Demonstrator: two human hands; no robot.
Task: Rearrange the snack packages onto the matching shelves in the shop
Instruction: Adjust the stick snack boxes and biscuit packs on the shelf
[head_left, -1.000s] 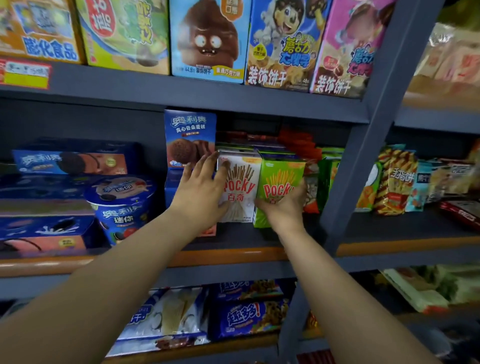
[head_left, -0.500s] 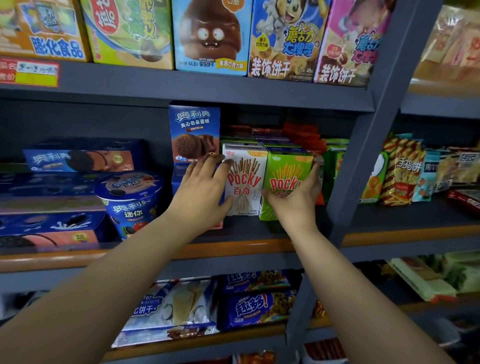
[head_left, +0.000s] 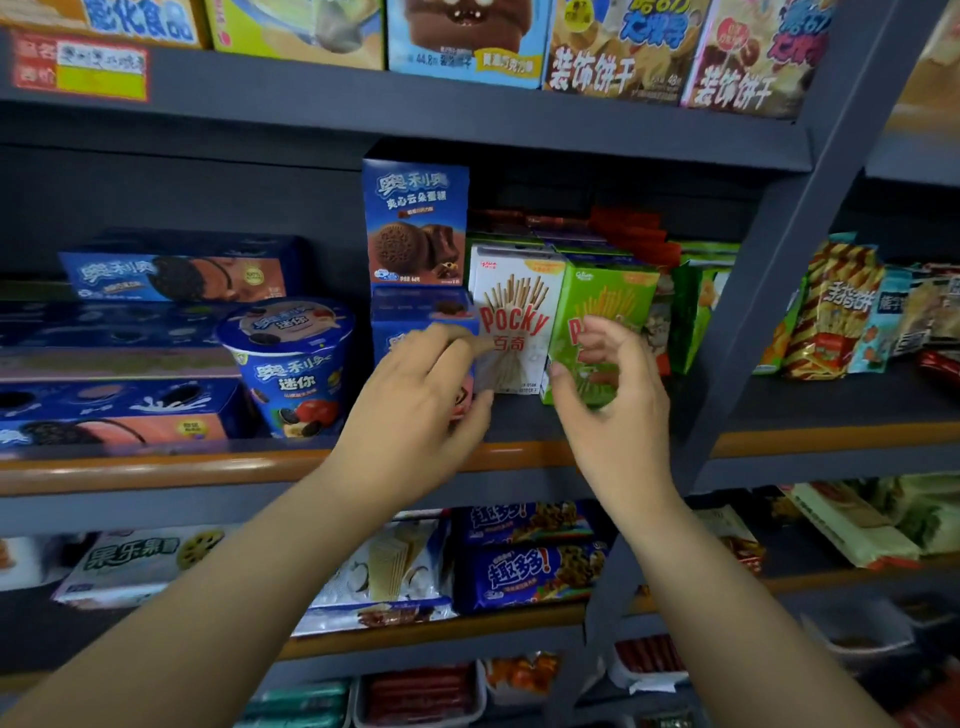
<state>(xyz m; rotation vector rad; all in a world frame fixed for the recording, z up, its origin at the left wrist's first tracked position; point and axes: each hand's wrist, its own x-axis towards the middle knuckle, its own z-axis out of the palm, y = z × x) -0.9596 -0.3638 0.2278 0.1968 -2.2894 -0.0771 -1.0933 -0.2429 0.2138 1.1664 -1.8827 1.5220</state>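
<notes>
Shelf (head_left: 156, 467), middle tier of a dark grey rack with an orange front lip, carries the snack packages in view. White Pocky box (head_left: 514, 322) stands upright, touching the green Pocky box (head_left: 605, 312) on its right; both sit near the shelf's front edge, with more green and red packs stacked behind them. Tall blue Oreo box (head_left: 415, 223) stands on smaller blue boxes just left of the white Pocky box. Round Oreo mini cup (head_left: 291, 364) stands further left, beside flat blue Oreo cartons (head_left: 176, 270). Left hand (head_left: 415, 410) is in front of the blue boxes, fingers loosely curled, thumb and forefinger apart, fingertips at the lower left edge of the white Pocky box; contact cannot be confirmed because of motion blur. Right hand (head_left: 613, 395) is in front of the green Pocky box, fingers half-curled and spread, holding nothing visible. Bagged snacks (head_left: 836, 312) sit in the neighbouring bay to the right.
</notes>
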